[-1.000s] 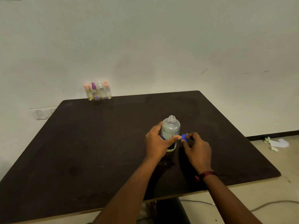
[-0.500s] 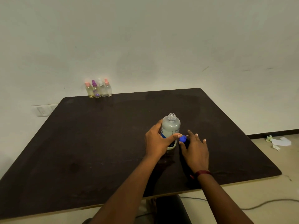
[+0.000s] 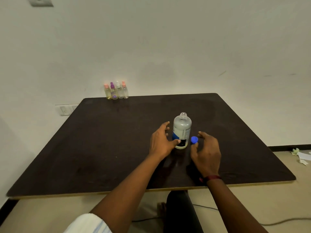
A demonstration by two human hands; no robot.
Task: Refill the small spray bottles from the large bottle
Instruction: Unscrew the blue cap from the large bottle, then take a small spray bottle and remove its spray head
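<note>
Head view: left hand (image 3: 161, 142) and right hand (image 3: 207, 153), grips wide, flank large bottle (image 3: 182, 128).

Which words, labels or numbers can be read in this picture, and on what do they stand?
No text can be read.
Label on the bottle: dark print on white, above blue and black patches, too blurred to read.
Spray bottles: too small to show any text.
</note>
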